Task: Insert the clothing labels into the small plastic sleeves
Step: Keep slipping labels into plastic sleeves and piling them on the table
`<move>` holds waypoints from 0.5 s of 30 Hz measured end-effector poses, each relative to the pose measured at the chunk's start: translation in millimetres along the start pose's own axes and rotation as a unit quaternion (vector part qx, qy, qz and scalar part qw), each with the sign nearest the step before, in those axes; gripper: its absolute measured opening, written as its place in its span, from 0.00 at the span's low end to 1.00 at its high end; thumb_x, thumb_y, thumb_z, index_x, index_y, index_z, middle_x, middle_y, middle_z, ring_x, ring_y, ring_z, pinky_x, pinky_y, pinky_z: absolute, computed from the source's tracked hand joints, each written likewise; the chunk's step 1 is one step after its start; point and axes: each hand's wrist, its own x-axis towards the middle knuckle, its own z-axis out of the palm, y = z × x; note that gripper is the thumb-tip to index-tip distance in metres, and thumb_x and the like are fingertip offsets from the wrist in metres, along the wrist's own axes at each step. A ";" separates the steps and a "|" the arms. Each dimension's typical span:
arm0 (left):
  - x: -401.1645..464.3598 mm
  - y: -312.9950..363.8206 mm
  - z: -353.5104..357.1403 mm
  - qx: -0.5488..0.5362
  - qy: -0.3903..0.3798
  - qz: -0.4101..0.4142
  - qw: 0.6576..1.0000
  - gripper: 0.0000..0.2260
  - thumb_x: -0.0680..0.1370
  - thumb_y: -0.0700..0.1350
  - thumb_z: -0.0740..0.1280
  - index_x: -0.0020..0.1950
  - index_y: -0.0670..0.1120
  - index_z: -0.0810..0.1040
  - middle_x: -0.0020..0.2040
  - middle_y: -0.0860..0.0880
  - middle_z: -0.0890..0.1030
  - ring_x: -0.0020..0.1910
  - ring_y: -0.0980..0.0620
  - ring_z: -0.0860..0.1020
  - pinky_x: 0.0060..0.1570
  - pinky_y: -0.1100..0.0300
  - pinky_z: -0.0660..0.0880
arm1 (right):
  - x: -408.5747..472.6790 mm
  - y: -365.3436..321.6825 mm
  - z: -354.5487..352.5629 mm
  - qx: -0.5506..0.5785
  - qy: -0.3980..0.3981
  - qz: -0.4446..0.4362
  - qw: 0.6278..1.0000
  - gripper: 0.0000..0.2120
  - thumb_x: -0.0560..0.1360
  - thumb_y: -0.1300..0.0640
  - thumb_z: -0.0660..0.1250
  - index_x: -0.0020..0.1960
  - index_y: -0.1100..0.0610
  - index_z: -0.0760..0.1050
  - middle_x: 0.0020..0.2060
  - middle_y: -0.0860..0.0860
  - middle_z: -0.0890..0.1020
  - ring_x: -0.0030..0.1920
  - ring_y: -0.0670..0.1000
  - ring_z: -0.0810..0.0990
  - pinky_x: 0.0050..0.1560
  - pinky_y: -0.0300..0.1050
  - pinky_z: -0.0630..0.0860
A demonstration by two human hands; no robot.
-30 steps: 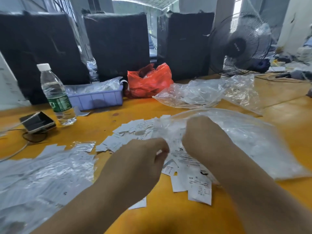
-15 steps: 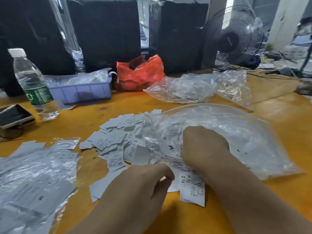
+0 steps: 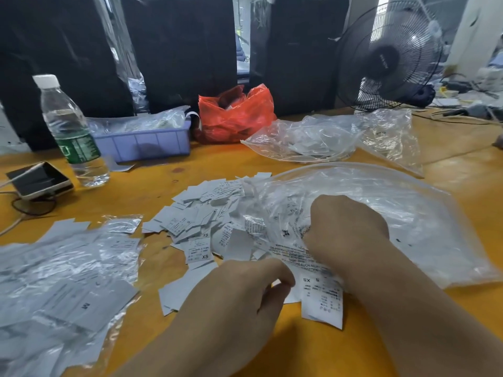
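A heap of loose white clothing labels [image 3: 201, 227] lies on the yellow table [image 3: 353, 349], spilling from a big clear plastic bag [image 3: 408, 213]. My right hand [image 3: 345, 227] is curled over a small clear printed sleeve [image 3: 296, 257] at the bag's mouth and grips it. My left hand [image 3: 245, 295] is curled low in front, its thumb and fingers pinching the white label [image 3: 322, 297] marked XS and S that lies just below the sleeve. A pile of sleeved labels [image 3: 60, 281] lies at the left.
A water bottle [image 3: 72, 131] and a phone [image 3: 40, 180] with a cable stand at the far left. A lilac tray [image 3: 144, 142], a red bag [image 3: 234, 115] and another clear bag [image 3: 313, 140] line the back. A black fan [image 3: 389, 55] stands back right.
Both hands came lower and nearer to me along the table. The label and sleeve stay between them. The view tilted downward and to the right.
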 end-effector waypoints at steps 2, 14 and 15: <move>-0.6 1.5 -0.4 0.002 -0.007 -0.009 1.000 0.06 0.80 0.52 0.63 0.55 0.62 0.72 0.33 0.60 0.75 0.41 0.61 0.76 0.39 0.64 0.73 | 0.4 -0.1 1.3 -0.020 -0.013 -0.005 1.000 0.13 0.74 0.58 0.63 0.34 0.53 0.61 0.33 0.50 0.67 0.39 0.53 0.67 0.46 0.47 0.64; -0.9 3.6 2.0 0.025 -0.009 -0.015 1.000 0.06 0.80 0.52 0.62 0.56 0.61 0.74 0.41 0.59 0.79 0.44 0.61 0.75 0.43 0.61 0.75 | -1.1 -0.6 7.5 0.028 0.006 -0.032 0.999 0.12 0.73 0.66 0.62 0.34 0.55 0.65 0.32 0.51 0.70 0.30 0.49 0.67 0.26 0.40 0.60; -0.7 3.3 2.3 0.026 -0.008 -0.015 1.000 0.06 0.80 0.52 0.62 0.56 0.61 0.74 0.42 0.59 0.79 0.44 0.61 0.75 0.43 0.60 0.75 | -0.2 -0.1 8.7 0.034 0.011 -0.035 0.999 0.12 0.73 0.66 0.62 0.34 0.56 0.64 0.32 0.51 0.70 0.30 0.49 0.67 0.26 0.40 0.60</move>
